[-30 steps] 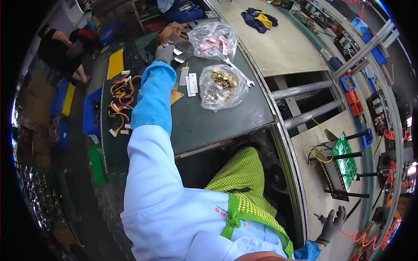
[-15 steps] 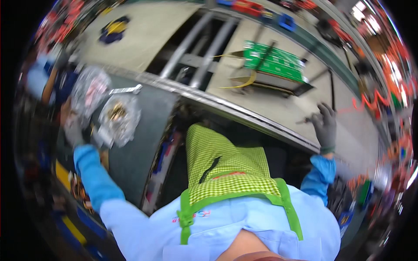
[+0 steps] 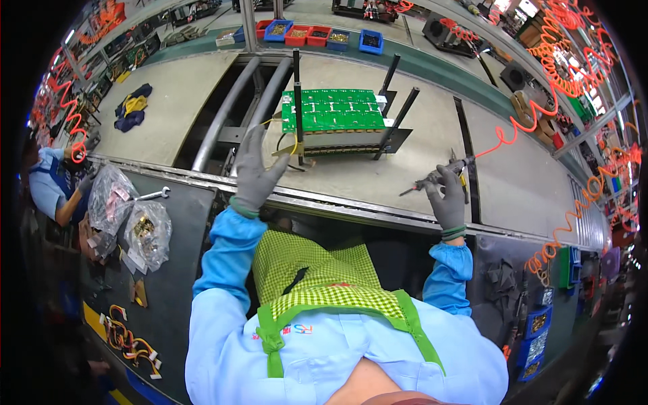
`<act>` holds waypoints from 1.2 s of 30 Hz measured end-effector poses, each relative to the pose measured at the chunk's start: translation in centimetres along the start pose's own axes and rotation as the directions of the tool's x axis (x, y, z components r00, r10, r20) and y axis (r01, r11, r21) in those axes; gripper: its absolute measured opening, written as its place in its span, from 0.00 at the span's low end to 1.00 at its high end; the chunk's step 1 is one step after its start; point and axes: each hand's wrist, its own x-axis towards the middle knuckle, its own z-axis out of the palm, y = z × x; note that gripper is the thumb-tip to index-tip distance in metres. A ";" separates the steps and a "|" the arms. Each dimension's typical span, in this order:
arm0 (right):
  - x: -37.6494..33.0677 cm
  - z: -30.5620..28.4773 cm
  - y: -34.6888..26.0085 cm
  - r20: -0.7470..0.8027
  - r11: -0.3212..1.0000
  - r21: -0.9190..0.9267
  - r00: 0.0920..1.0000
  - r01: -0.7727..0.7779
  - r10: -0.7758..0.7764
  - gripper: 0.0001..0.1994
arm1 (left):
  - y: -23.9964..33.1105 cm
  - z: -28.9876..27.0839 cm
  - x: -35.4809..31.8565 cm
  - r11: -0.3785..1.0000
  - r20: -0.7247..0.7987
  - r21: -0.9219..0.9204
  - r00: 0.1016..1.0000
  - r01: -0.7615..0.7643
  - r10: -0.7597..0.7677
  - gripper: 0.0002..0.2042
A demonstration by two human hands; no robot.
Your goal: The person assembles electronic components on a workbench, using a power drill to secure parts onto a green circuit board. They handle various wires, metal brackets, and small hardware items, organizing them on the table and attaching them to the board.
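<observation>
My left hand (image 3: 255, 177), in a grey glove, is raised over the bench's near edge with fingers spread and nothing visible in it. Just beyond stands a green circuit board assembly (image 3: 337, 111) with black upright posts (image 3: 299, 125) at its corners. A yellow wire (image 3: 295, 143) at the assembly's left end is close to my fingertips. To the right, my gloved right hand (image 3: 448, 197) is closed round a pneumatic screwdriver (image 3: 432, 178), whose bit points left. A red coiled air hose (image 3: 516, 128) runs from its back end.
On the dark left-hand table lie clear bags of small parts (image 3: 147, 233), a wrench (image 3: 154, 194) and wire harnesses (image 3: 128, 337). A co-worker (image 3: 50, 179) is at far left. Coloured bins (image 3: 297, 35) line the back shelf. Metal rollers (image 3: 226, 115) cross a gap in the bench.
My left hand has left the bags on the left table and come across to the assembly. My right hand has moved with the screwdriver. The view has turned, and the picture is sharper.
</observation>
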 end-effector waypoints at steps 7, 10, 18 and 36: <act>4.5 -3.0 0.1 0.044 0.960 0.279 0.998 0.028 -0.041 0.22 | 1.0 5.9 -1.0 0.993 -0.003 0.014 0.994 0.113 -0.113 0.46; 7.9 -2.5 -1.9 0.146 0.903 0.428 0.989 -0.045 -0.020 0.22 | -0.9 6.4 -1.4 0.991 -0.032 0.041 0.991 0.130 -0.129 0.44; 14.7 4.8 -4.9 0.217 0.817 0.577 0.959 0.022 -0.180 0.18 | -0.2 6.2 0.7 0.992 0.008 -0.060 0.994 0.110 -0.110 0.37; 20.7 9.4 11.4 0.295 0.987 0.063 0.948 -0.147 0.123 0.23 | 2.1 13.9 10.8 0.935 0.285 0.251 0.904 0.250 -0.318 0.27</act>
